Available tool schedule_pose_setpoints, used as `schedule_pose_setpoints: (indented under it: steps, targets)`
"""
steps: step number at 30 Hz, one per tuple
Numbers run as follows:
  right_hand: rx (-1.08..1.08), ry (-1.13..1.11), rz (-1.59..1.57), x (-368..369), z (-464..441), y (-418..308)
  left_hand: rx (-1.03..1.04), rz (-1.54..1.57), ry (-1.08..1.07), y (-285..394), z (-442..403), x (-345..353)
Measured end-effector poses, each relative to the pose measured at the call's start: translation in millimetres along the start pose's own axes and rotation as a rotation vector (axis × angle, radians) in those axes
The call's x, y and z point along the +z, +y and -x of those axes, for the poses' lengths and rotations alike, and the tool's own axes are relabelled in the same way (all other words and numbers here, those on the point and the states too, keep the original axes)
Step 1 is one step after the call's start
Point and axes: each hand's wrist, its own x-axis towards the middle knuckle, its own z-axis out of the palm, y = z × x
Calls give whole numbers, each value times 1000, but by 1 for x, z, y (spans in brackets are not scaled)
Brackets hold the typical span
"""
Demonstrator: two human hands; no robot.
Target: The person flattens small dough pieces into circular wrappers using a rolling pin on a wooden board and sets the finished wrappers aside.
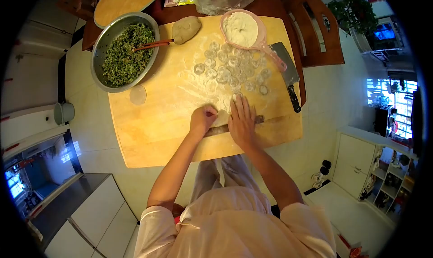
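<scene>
Pinched between the fingers of my left hand point(202, 121) is the edge of a flat dough wrapper point(221, 118), lying on the floured wooden board point(153, 136). My right hand point(242, 122) rests flat, fingers stretched forward, over a dark rolling pin point(218, 130). The pin's ends show on both sides of that hand; its middle is covered. Beyond my hands, several small floured dough pieces point(233, 62) are scattered. One thin rolled wrapper point(138, 95) lies by itself at the left.
A metal bowl point(94, 68) of chopped green filling point(126, 55) with red chopsticks point(153, 45) stands left. Behind are a dough lump point(186, 30) and a pink scoop point(261, 43) of flour point(240, 29). A cleaver point(287, 66) lies along the right edge. A wooden chair point(315, 30) stands beyond.
</scene>
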Motion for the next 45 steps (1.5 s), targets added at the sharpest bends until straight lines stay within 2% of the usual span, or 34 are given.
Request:
schedule_pose_setpoints:
  steps: [1, 2, 5, 6, 9, 10, 13, 14, 17, 18, 21, 22, 25, 26, 30, 33, 35, 36, 39, 41, 43, 45]
  targets:
    - [3, 18, -11, 3, -17, 1, 18, -28, -13, 11, 3, -2]
    - [8, 40, -28, 5, -38, 1, 53, -230, -4, 41, 7, -6]
    - [23, 73, -70, 6, -62, -2, 181, -526, 107, 35, -11, 9]
    - [23, 76, -71, 6, -53, -2, 150, -529, 98, 32, -14, 10]
    - [8, 28, -16, 4, -2, 0, 46, -162, 105, 34, -6, -2]
    - [-9, 10, 10, 3, 13, 0, -48, -44, 53, 26, -6, -5]
    - [-13, 37, 30, 5, -10, -1, -27, -122, 1, 31, 5, -1]
    - [-2, 62, 12, 8, -33, 0, 95, -205, 33, 41, 7, 0]
    - [15, 116, -54, 10, -64, -1, 197, -550, 153, 36, -12, 17]
    - [22, 131, -75, 9, -64, -1, 233, -510, 167, 32, -14, 16]
    - [-1, 12, 0, 3, -4, -2, 121, -287, 161, 32, -8, 3]
    - [-46, 28, 48, -1, 15, -2, -24, -85, 127, 23, -5, 0]
    - [-44, 48, 40, 1, -1, -1, -58, 54, 43, 19, 6, -4]
    - [-25, 63, 3, 2, -19, -1, 35, -149, 22, 31, 9, -5]
    - [32, 92, -103, 9, -54, -1, 195, -533, 145, 40, -9, 9]
    - [-15, 78, -33, 1, -9, -1, 147, -416, 179, 33, -5, 5]
    - [-42, 46, 26, -2, 13, 1, -27, 5, 178, 12, -1, 1]
    - [-40, 36, 40, -3, 16, -1, -110, 165, 78, 5, -2, -5]
    - [-39, 81, -20, -2, -19, 0, -18, -68, -23, 8, 5, -2]
    - [-31, 108, -64, 6, -51, 1, 133, -422, 133, 38, 3, 5]
    - [1, 140, -74, 9, -68, 0, 197, -583, 169, 36, -10, 12]
    - [-24, 99, -78, 1, -39, 0, 216, -556, 196, 34, -9, 9]
